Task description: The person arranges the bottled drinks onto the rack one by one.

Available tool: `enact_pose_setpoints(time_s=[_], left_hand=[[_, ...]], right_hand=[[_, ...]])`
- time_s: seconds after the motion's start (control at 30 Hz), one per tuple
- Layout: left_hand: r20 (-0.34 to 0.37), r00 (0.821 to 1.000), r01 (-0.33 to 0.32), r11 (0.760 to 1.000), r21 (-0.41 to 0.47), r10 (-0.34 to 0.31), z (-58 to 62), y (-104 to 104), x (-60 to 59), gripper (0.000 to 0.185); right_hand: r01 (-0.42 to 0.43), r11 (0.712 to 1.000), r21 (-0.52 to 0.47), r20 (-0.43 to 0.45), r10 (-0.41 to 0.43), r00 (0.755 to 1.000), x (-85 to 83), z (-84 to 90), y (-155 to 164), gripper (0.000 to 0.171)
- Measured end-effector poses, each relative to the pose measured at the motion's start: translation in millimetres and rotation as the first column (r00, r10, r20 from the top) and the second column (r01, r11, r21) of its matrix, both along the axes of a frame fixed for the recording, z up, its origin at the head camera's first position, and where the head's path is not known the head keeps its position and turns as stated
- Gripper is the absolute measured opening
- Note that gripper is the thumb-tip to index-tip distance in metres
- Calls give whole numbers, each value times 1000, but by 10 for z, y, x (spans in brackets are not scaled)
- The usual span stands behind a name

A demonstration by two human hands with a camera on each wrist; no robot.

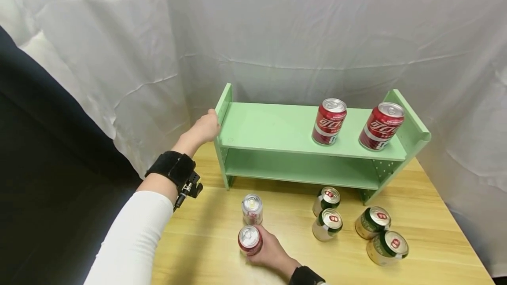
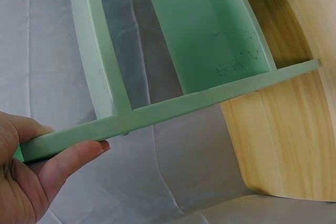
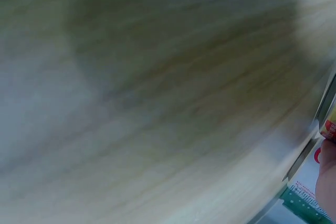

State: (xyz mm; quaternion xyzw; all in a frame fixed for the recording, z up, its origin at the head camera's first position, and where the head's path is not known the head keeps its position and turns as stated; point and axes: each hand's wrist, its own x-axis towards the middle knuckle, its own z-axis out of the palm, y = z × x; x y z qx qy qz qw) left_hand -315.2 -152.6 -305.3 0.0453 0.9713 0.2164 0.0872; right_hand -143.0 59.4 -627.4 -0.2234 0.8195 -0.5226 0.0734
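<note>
"How far along does it look?"
"Partway, I'd judge. On the wooden table [image 1: 428, 214] stands the green shelf [image 1: 269, 122]. Its upper board already bears two cans: the inner red can [image 1: 328, 124], right of the middle, and the outer red can [image 1: 380, 127], near the right end panel."
"And off the shelf?"
"Four gold-green cans [image 1: 326, 228] stand at its front right, and a silver can [image 1: 252, 209] further left."
"The hands?"
"The left hand [image 1: 205, 127] reaches far forward, thumb and fingers pinching the left end panel. The right hand [image 1: 271, 250], low and near, curls round the third red can [image 1: 249, 239], just before the silver one. Whether that can touches the table, I cannot tell."
</note>
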Motion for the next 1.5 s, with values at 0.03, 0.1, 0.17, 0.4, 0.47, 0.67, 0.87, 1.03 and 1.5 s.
enact_pose_setpoints(time_s=[0.03, 0.1, 0.17, 0.4, 0.47, 0.67, 0.87, 1.03, 1.5], left_hand=[[2, 1000, 3, 1000, 2, -3, -3, 3, 5, 52], [2, 1000, 8, 1000, 5, -8, -6, 9, 12, 53], [2, 1000, 7, 1000, 2, -7, -4, 13, 13, 54], [12, 1000, 2, 1000, 10, -2, 1, 29, -4, 52], [10, 1000, 4, 1000, 8, -4, 11, 37, 1, 52], [0, 1000, -2, 1000, 1, 2, 27, 43, -3, 47], [-2, 1000, -5, 1000, -3, 5, 36, 38, -24, 47], [2, 1000, -14, 1000, 1, 14, 38, 24, -28, 48], [19, 1000, -17, 1000, -8, 18, 25, -15, 20, 52]], right_hand=[[6, 1000, 10, -11, -6, 1000, 11, 0, 1, 81], [22, 999, 28, -24, -21, 999, 30, 3, 5, 82], [33, 999, 36, -30, -32, 999, 38, 21, 10, 82], [68, 996, 49, -50, -65, 997, 38, 107, 42, 82], [83, 995, 59, -58, -80, 995, 42, 154, 40, 82], [93, 995, 24, 2, -93, 996, 50, 387, 41, 82], [94, 995, 10, -10, -94, 996, 57, 675, 50, 81], [127, 990, 63, -60, -123, 991, 64, 928, 35, 82], [225, 973, 46, -6, -225, 974, 93, 1476, 61, 87]])
